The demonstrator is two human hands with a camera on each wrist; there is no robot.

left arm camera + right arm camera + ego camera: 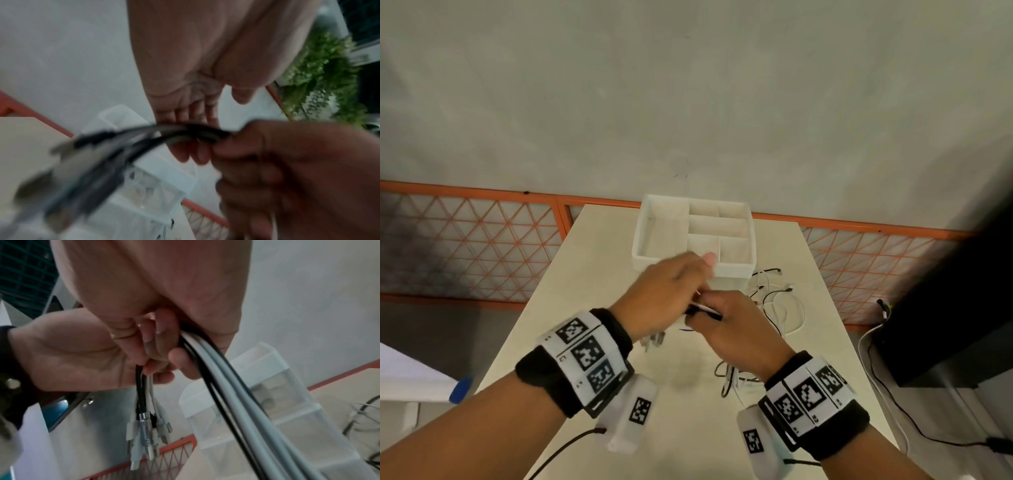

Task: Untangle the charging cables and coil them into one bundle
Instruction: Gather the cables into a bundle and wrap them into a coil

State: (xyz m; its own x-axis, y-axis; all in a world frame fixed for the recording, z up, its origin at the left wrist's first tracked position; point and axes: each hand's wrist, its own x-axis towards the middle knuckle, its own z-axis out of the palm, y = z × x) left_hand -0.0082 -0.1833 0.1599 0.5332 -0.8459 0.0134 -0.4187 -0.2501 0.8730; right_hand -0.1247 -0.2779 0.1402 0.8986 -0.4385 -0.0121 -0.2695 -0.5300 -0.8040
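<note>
Cables (222,386), black and pale grey, run as a gathered bunch through the right hand (736,325), whose fingers (158,337) are curled round them, the thumb pressing the strands from the far side. Below those fingers the plug ends (144,431) hang down in a cluster, white and metal tipped, clear of the table (592,308). The long run of the bunch sweeps away from the thumb toward the table on the right.

The left hand (671,294) sits just beside the right, raised over the table, palm turned toward it. Its fingers (197,146) lie nearly straight and close together behind the bunch, touching the strands where they leave the right fist; its thumb (242,95) stands apart from them. Both wrists are lifted, forearms angled inward so the hands meet at the middle.

Just beyond the right fingers, loose cable loops (780,301) lie on the table, black and white mixed. More loops (732,377) lie under the right wrist.

Beyond the left fingertips stands a white divided organizer box (654,219). Farther off is an orange lattice rail (465,240) and a pale wall (688,85).
</note>
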